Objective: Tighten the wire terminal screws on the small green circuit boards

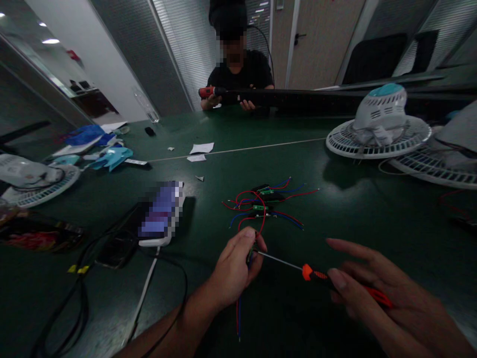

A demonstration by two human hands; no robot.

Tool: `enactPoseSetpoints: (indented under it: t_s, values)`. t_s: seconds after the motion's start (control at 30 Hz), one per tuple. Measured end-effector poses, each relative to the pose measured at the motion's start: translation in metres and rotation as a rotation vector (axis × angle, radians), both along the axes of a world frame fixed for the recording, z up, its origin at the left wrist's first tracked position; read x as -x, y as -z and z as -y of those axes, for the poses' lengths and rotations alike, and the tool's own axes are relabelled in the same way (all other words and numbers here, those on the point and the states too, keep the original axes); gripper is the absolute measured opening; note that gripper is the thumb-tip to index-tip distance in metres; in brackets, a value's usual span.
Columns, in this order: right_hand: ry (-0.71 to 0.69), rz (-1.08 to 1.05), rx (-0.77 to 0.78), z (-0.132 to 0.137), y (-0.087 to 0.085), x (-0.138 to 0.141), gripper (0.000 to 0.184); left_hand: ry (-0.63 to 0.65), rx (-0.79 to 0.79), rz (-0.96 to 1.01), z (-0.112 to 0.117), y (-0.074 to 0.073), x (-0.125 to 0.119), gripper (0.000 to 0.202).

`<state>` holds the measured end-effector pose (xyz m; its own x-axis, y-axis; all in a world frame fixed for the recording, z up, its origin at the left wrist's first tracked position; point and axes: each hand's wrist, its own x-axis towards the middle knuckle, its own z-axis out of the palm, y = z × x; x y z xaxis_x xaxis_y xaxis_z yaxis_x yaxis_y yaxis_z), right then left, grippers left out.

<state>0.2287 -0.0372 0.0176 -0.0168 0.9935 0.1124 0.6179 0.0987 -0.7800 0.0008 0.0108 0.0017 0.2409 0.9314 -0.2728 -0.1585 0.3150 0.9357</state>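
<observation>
My read: mid-step on one board, not done. I see the left hand (234,268) pinched on the small board (250,255), just nearside of the wired boards (260,207); red and blue wires (238,318) trail below. Right hand (387,298), nearside right of them, grips the screwdriver (306,272), index finger extended clear, tip at small board; exact contact hidden. Wired boards lie untouched; can't tell if finished or waiting.
</observation>
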Motion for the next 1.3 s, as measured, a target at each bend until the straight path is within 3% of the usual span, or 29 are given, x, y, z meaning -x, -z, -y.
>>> enactPoseSetpoints:
  t_s: [0.4, 0.6, 0.9, 1.3]
  values:
    - [0.191, -0.159, 0.147, 0.005, -0.001, 0.004, 0.05, 0.014, -0.003, -0.031, 0.0, -0.002, 0.001, 0.043]
    - [0.216, -0.271, 0.373, 0.003, -0.011, 0.012, 0.063, 0.008, 0.001, -0.017, 0.0, -0.002, 0.001, 0.042]
    - [0.104, -0.144, 0.189, 0.001, 0.002, 0.001, 0.052, 0.015, -0.006, -0.023, -0.002, -0.001, 0.001, 0.044]
    - [0.115, -0.133, 0.156, -0.001, 0.005, -0.001, 0.048, 0.001, -0.008, 0.006, 0.0, 0.001, 0.0, 0.043]
